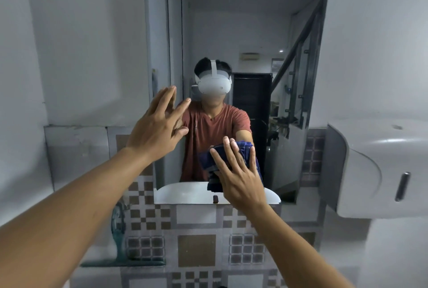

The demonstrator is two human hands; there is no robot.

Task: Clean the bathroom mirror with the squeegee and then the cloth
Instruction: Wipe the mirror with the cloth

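Note:
The bathroom mirror (236,33) hangs on the wall straight ahead, tall and narrow. My right hand (240,172) lies flat against its lower part and presses a dark blue cloth (208,160) onto the glass. My left hand (157,125) is raised at the mirror's left edge with fingers spread and nothing in it. The glass reflects a person in a red shirt with a white headset. A green squeegee (119,241) stands upright on a small ledge at the lower left, behind my left forearm.
A grey paper-towel dispenser (375,167) juts from the wall at the right, close to the mirror's edge. Patterned brown and grey tiles (196,236) cover the wall below the mirror. A white basin shows only as a reflection.

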